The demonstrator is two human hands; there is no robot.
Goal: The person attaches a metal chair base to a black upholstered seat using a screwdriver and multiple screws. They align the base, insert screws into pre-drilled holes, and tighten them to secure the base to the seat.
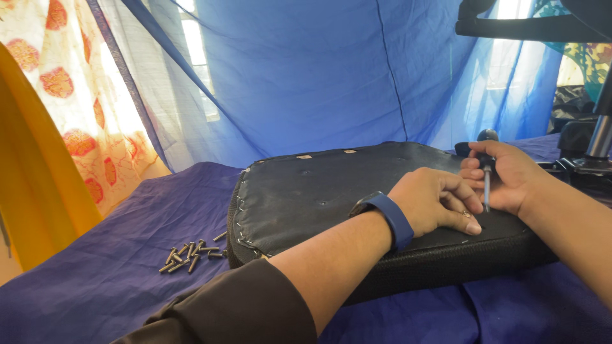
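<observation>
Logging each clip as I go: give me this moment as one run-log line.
right hand: holds screwdriver upright, tip on seat cushion | left hand: resting on cushion beside tip | loose screws: piled on purple cloth

Single head cam, looking forward and down over both forearms, close on black seat cushion (357, 191); far background probably blown out by windows.

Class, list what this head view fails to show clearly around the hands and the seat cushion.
- Screwdriver tip: hidden by left hand fingers.
- Screwdriver grip: mostly covered by right hand.
- Seat cushion near edge: behind left forearm.
- Loose screws: too small to count.
- Chair base: cut off by right edge.
</observation>
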